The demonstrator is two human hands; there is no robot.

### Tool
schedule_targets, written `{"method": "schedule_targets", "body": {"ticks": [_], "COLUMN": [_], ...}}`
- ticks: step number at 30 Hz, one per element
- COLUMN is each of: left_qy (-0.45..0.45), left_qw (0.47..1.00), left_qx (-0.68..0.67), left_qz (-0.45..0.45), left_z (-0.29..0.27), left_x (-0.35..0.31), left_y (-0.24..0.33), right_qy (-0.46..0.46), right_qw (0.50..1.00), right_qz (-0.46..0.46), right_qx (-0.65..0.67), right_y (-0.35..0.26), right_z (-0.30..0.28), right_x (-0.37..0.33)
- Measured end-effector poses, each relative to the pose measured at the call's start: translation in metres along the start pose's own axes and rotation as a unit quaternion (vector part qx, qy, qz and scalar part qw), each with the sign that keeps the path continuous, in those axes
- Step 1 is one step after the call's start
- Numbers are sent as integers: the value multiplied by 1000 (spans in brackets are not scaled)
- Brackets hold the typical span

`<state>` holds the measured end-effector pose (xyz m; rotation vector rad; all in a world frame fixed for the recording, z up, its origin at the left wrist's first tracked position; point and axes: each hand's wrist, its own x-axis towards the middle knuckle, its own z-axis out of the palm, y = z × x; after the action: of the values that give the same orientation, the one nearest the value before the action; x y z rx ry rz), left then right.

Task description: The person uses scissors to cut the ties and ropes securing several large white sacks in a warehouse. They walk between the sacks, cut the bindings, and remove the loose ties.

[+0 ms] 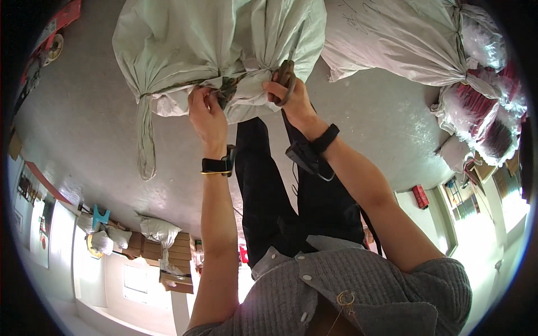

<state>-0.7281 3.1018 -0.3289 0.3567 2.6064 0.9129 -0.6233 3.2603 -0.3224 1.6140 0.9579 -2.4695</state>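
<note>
A large whitish woven sack (pixel 174 42) lies in front of me, its gathered mouth facing me. A dark cord (pixel 174 85) runs along the gathers, with a dark bunched strip (pixel 227 89) near the middle. My left hand (pixel 207 115) is closed at that bunch, fingertips pinching its edge; exactly what lies between them is partly hidden. My right hand (pixel 292 103) grips a pair of scissors (pixel 290 84) by the handles, blades pointing away from me against the sack. A twisted tail of sack cloth (pixel 145 140) hangs at the left.
Another tied whitish sack (pixel 392 42) lies to the right, beside clear plastic bags with dark red contents (pixel 476 106). Stacked cardboard boxes (pixel 151 246), white sacks (pixel 159 228) and a blue stool (pixel 101 215) stand at lower left. Grey floor (pixel 95 112) surrounds my legs.
</note>
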Motion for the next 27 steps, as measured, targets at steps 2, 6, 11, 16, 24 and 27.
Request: {"method": "schedule_targets", "body": {"ticks": [2, 6, 11, 16, 24, 27], "left_qy": [-33, -43, -101, -101, -78, -78], "left_qw": [989, 984, 955, 982, 997, 997], "left_qx": [-101, -144, -223, -134, -17, 29], "left_qz": [-104, -93, -168, -85, -20, -7], "left_z": [-7, -11, -12, -5, 7, 17], "left_x": [1, -8, -28, -13, 15, 6], "left_y": [26, 38, 52, 54, 45, 29], "right_qy": [8, -9, -16, -17, -22, -9], "right_qw": [1000, 997, 996, 999, 989, 991], "right_qz": [-16, -2, 45, 38, -7, 2], "right_qx": [-11, -78, -70, -30, -144, -132], "right_y": [-4, -25, -47, -33, -31, -26], "right_z": [-2, -7, -2, -4, -26, -27], "right_x": [-6, -14, -18, -11, -8, -9]}}
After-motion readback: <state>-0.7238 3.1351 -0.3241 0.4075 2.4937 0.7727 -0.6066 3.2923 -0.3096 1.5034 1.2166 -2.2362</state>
